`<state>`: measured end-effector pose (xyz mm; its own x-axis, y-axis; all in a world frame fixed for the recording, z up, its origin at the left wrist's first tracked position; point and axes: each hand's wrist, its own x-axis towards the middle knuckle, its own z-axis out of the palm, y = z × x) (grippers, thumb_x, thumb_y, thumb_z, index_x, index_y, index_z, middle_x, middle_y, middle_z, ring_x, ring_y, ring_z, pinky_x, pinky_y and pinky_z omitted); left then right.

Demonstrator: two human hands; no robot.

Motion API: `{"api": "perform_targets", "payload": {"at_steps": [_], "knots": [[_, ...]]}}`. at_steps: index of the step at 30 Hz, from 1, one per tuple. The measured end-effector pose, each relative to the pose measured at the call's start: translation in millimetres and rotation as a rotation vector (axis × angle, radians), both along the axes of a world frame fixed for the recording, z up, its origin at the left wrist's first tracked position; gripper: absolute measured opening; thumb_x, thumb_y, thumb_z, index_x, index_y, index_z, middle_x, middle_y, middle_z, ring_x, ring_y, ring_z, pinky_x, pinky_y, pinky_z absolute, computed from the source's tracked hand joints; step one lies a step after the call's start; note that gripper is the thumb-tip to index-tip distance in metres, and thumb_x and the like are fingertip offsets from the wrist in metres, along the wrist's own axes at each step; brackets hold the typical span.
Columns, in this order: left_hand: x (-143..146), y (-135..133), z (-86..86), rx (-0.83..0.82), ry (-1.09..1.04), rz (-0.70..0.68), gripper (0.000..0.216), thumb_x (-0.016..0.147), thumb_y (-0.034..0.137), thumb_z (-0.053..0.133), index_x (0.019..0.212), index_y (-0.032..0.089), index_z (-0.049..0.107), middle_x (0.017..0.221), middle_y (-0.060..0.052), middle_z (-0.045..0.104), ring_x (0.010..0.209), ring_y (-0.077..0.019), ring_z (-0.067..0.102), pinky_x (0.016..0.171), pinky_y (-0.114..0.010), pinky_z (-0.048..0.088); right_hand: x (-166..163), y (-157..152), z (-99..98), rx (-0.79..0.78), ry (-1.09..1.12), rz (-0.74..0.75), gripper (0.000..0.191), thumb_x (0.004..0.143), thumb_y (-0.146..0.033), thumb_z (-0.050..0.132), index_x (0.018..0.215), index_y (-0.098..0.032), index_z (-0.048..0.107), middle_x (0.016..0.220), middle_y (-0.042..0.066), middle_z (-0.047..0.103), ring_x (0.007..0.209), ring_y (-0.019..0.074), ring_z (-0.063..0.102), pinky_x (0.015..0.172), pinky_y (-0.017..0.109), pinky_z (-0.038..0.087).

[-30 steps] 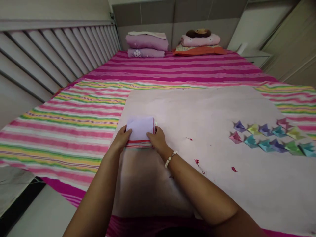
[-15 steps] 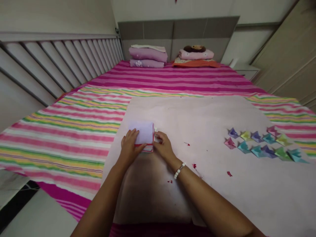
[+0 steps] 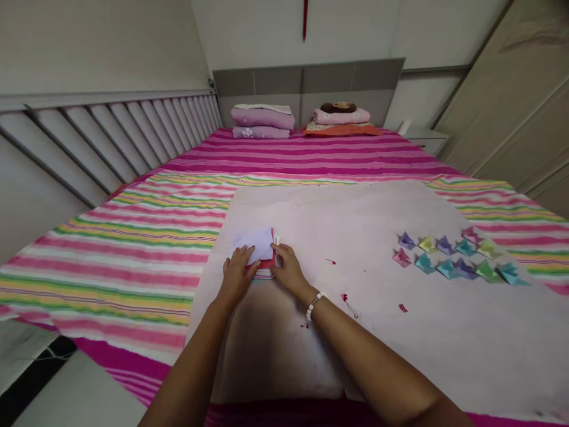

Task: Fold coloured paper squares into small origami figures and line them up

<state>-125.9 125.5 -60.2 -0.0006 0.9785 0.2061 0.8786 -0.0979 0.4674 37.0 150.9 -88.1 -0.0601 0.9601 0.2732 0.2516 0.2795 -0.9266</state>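
Near pale sheet's (image 3: 364,213) left edge: left hand (image 3: 238,273) flat on paper stack (image 3: 261,242), fingers spread; right hand's (image 3: 291,270) fingers curl at its side, can't tell if gripping.

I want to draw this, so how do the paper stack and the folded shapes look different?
The paper stack lies flat in one pile; the folded shapes are pointy, in two rows. The left hand and right hand touch the paper stack; neither touches the folded shapes. Both kinds lie on the same pale sheet.
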Motion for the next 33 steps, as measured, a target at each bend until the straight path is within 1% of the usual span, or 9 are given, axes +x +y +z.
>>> {"api": "perform_targets", "payload": {"at_steps": [5, 9, 12, 14, 19, 23, 27, 30, 33], "knots": [[-1, -1, 10.4, 0.041, -0.016, 0.026, 0.031, 0.093, 0.027, 0.045, 0.115, 0.025, 0.067, 0.138, -0.011, 0.056, 0.135, -0.0313, 0.043, 0.107, -0.061, 0.027, 0, -3, 1.3, 0.042, -0.038, -0.011, 0.064, 0.065, -0.006, 0.062, 0.127, -0.019, 0.057, 0.129, 0.013, 0.052, 0.125, 0.0292, 0.047, 0.11, 0.048, 0.035], [-3, -10, 20.8, 0.144, -0.064, 0.073, 0.031, 0.094, 0.028, 0.041, 0.109, 0.024, 0.068, 0.134, -0.009, 0.061, 0.135, -0.0274, 0.043, 0.111, -0.057, 0.022, 9, -11, 7.6, 0.088, -0.054, -0.027, 0.065, 0.069, -0.013, 0.066, 0.131, -0.019, 0.051, 0.13, 0.014, 0.052, 0.125, 0.0302, 0.047, 0.106, 0.05, 0.04], [-1, -21, 19.9, 0.231, -0.119, 0.023, 0.027, 0.093, 0.028, 0.045, 0.104, 0.023, 0.069, 0.125, -0.009, 0.067, 0.128, -0.026, 0.051, 0.111, -0.054, 0.023, 17, -18, 13.2, 0.123, -0.06, -0.041, 0.063, 0.071, -0.015, 0.067, 0.132, -0.02, 0.05, 0.133, 0.014, 0.05, 0.126, 0.0299, 0.046, 0.105, 0.05, 0.041], [4, -25, 15.6, 0.222, -0.115, -0.014, 0.025, 0.088, 0.03, 0.054, 0.108, 0.022, 0.067, 0.125, -0.01, 0.067, 0.126, -0.0279, 0.052, 0.109, -0.054, 0.026, 23, -22, 15.3, 0.134, -0.062, -0.05, 0.06, 0.072, -0.014, 0.065, 0.13, -0.02, 0.051, 0.135, 0.015, 0.049, 0.126, 0.0296, 0.046, 0.104, 0.05, 0.042], [18, -19, 10.1, 0.229, -0.053, 0.024, 0.046, 0.078, 0.03, 0.067, 0.122, 0.018, 0.06, 0.136, -0.016, 0.057, 0.133, -0.0333, 0.044, 0.108, -0.054, 0.029, 35, -36, 15.4, 0.121, -0.062, -0.069, 0.05, 0.075, -0.015, 0.063, 0.124, -0.021, 0.056, 0.135, 0.015, 0.048, 0.119, 0.0284, 0.053, 0.096, 0.048, 0.049], [24, -7, 10.9, 0.207, -0.019, 0.023, 0.041, 0.079, 0.025, 0.063, 0.119, 0.017, 0.063, 0.135, -0.016, 0.058, 0.13, -0.0345, 0.047, 0.107, -0.055, 0.033, 49, -51, 16.6, 0.106, -0.069, -0.086, 0.04, 0.075, -0.016, 0.062, 0.115, -0.02, 0.062, 0.133, 0.015, 0.05, 0.116, 0.0275, 0.056, 0.092, 0.046, 0.051], [24, -2, 10.8, 0.209, -0.023, 0.008, 0.024, 0.081, 0.02, 0.056, 0.1, 0.02, 0.071, 0.122, -0.013, 0.067, 0.118, -0.0303, 0.059, 0.101, -0.052, 0.041, 65, -68, 19.1, 0.068, -0.095, -0.087, 0.034, 0.076, -0.017, 0.061, 0.11, -0.019, 0.063, 0.133, 0.015, 0.051, 0.114, 0.0275, 0.057, 0.091, 0.046, 0.051], [22, -7, 17.8, 0.252, -0.031, 0.011, 0.021, 0.084, 0.018, 0.051, 0.089, 0.02, 0.071, 0.113, -0.012, 0.071, 0.113, -0.028, 0.062, 0.098, -0.05, 0.044, 76, -81, 19.3, 0.059, -0.104, -0.08, 0.03, 0.077, -0.018, 0.061, 0.107, -0.021, 0.064, 0.129, 0.014, 0.055, 0.111, 0.0267, 0.058, 0.091, 0.046, 0.051], [22, -25, 30.4, 0.323, -0.043, 0.003, 0.022, 0.087, 0.019, 0.048, 0.093, 0.018, 0.069, 0.114, -0.013, 0.071, 0.115, -0.0262, 0.061, 0.101, -0.048, 0.042, 89, -97, 19.5, 0.073, -0.105, -0.069, 0.029, 0.079, -0.022, 0.062, 0.109, -0.021, 0.063, 0.124, 0.013, 0.059, 0.102, 0.0251, 0.061, 0.086, 0.044, 0.052]]}}
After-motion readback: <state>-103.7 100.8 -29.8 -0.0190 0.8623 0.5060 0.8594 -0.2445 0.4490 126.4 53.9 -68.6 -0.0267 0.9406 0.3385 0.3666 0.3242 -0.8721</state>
